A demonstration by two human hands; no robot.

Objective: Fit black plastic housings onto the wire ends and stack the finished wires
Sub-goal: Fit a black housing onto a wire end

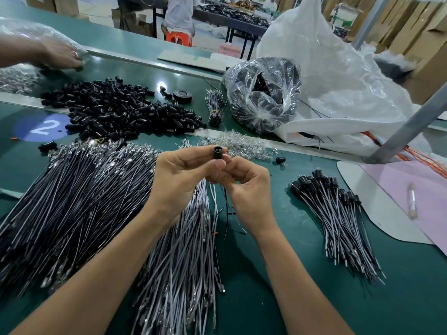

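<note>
Slippage is looking like the main risk in the head view: the left hand (pixel 179 170) is pinching a black plastic housing (pixel 218 151) at its fingertips, open end facing up, while the right hand (pixel 244 184) is curling its fingers round the thin wires (pixel 226 213) trailing beneath it. If a terminal is going in crooked or only part-way, it is probably failing to lock; a dropped housing is likely vanishing among the loose wires (pixel 72 201) lying just below. The hanging ends are also risking a snag on that heap. Room is lying to the right, where bare tabletop (pixel 290 286) is separating the hands from the finished stack (pixel 338 213). The housing pile (pixel 121 110) and clear bulbs (pixel 232 141) are crowding the far side, and a slanted metal post (pixel 411 126) is bounding the right edge.
</note>
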